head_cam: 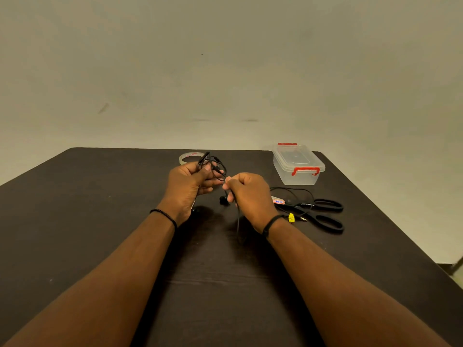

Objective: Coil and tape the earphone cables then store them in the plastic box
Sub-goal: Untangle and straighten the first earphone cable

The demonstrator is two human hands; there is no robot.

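Observation:
My left hand (191, 182) grips a partly coiled black earphone cable (216, 164) above the middle of the dark table (75, 209). Just to its right, my right hand (246, 194) pinches the same cable, whose loose end hangs down with an earbud (223, 199) below my fingers. A second black earphone cable (292, 194), with a yellow tag near its plug (291, 218), lies on the table to the right. The clear plastic box (298, 164) with red latches stands closed at the back right. A roll of clear tape (191, 157) lies behind my left hand.
Black-handled scissors (323, 214) lie on the table to the right of my right hand, partly over the second cable. A small red and white label (278, 201) lies beside them. A plain wall rises behind the table's far edge.

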